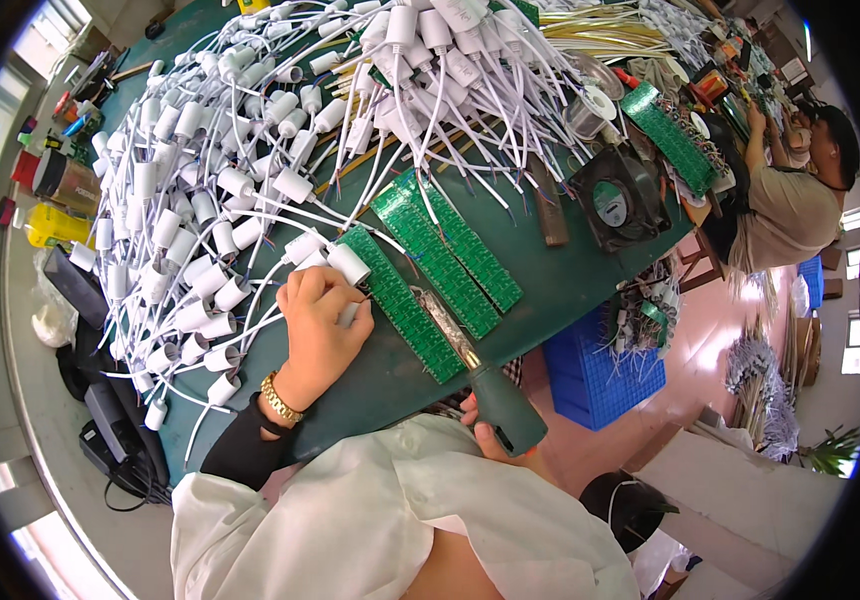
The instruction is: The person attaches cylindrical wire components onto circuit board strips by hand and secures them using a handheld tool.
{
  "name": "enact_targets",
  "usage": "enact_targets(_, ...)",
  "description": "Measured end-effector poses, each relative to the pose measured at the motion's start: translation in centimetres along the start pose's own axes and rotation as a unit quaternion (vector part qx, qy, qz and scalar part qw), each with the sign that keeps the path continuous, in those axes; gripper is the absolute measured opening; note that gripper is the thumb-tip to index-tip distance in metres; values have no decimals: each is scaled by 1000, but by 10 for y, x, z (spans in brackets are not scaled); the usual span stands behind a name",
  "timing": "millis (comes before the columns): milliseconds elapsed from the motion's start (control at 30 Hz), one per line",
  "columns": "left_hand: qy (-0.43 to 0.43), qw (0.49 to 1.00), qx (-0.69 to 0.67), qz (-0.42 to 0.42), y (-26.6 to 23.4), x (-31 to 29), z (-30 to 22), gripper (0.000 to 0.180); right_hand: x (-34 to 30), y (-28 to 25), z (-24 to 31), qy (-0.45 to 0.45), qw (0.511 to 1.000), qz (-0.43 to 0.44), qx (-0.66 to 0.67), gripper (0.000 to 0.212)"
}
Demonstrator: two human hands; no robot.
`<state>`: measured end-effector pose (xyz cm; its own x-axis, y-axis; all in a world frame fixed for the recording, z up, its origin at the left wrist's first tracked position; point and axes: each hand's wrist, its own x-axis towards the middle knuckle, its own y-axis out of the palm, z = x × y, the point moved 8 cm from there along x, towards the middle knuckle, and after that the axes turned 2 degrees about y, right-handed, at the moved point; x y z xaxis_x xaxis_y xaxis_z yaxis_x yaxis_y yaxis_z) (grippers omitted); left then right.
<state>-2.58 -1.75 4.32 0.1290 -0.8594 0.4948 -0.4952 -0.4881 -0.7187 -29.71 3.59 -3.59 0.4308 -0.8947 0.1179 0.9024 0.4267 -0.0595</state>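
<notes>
My left hand (318, 325), with a gold watch at its wrist, is closed, fingers curled at the upper left edge of a long green circuit board (410, 320). A pale bit shows between the fingers, too hidden to name. Just above the fingertips lies a white cylindrical lamp holder (349, 264). My right hand (495, 440) grips a soldering iron (506, 405) by its thick green handle. The iron points up and left, its metal shaft over the board's right edge. Right beside that board lie more long green circuit boards (435, 262), with white cable ends over their tops.
A big heap of white lamp holders with cables (185, 230) covers the left and back of the green table (335, 425). A black square fan (618, 200) stands at the right edge. Below is a blue crate (605, 375). Another person (790, 205) sits at the far right.
</notes>
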Motion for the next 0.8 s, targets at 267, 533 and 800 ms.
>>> enact_targets(267, -19, 1000, -14, -11, 4, -1, 6, 15, 3, 12, -9, 103, 993, 36, 39, 44)
enact_targets(533, -32, 999, -24, 7, 7, -2, 6, 15, 5, 17, 5, 305, 949, -36, 68, 35)
enact_targets(800, -20, 999, 26, 0, 10, 0, 2, 13, 9, 19, 1, 312, 942, -49, 116, 36)
